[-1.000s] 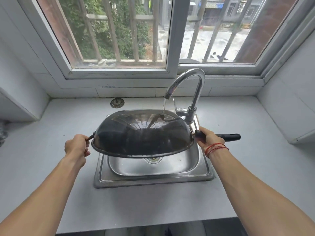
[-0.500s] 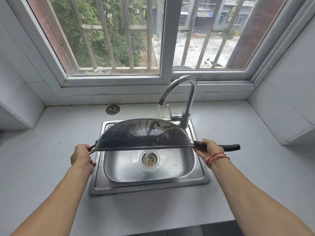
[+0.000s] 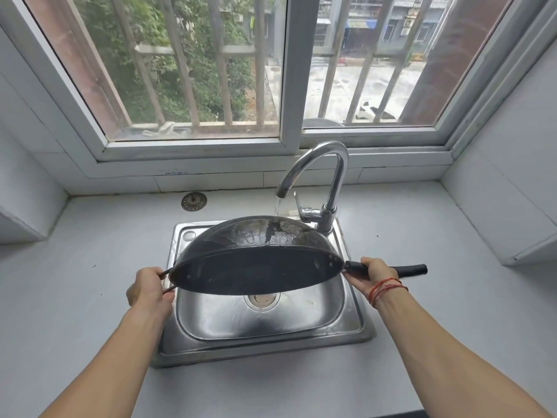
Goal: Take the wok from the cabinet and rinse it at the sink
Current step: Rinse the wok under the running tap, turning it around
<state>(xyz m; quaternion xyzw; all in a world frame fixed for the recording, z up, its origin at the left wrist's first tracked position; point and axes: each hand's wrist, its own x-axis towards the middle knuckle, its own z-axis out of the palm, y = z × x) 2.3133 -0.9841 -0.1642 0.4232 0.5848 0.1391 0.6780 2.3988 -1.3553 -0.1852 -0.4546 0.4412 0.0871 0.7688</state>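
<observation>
Tabletop (image 3: 90,282): pale grey, wall to wall. The barred window (image 3: 291,86) stands along its far edge.

Sink (image 3: 265,348): steel, one basin, set in the middle of the tabletop. Its drain (image 3: 261,300) shows just under the wok's lower rim.

Wok (image 3: 256,273): dark and round, and you hold it in the air over the far half of the sink, clear of the basin. It is tipped steeply. The hollow inside faces you and slightly down, while the domed back faces up and away toward the faucet. The back shines wet.

Faucet (image 3: 337,176): a chrome gooseneck at the sink's far right corner, with its spout arching left. Water (image 3: 278,206) runs from it onto the top of the wok's back.

Your left hand (image 3: 149,289): at the sink's left edge, fingers curled tight round the wire loop handle (image 3: 167,280) on the wok's left side.

Your right hand (image 3: 375,271): over the sink's right edge, wrapped round the long black handle (image 3: 410,270) close to the wok's rim. The handle's free end sticks out to the right past your knuckles.

Red string bracelet (image 3: 387,288): on your right wrist.

Small round strainer disc (image 3: 193,201): lies flat on the tabletop near the far edge, just left of the sink's far left corner and apart from it.
</observation>
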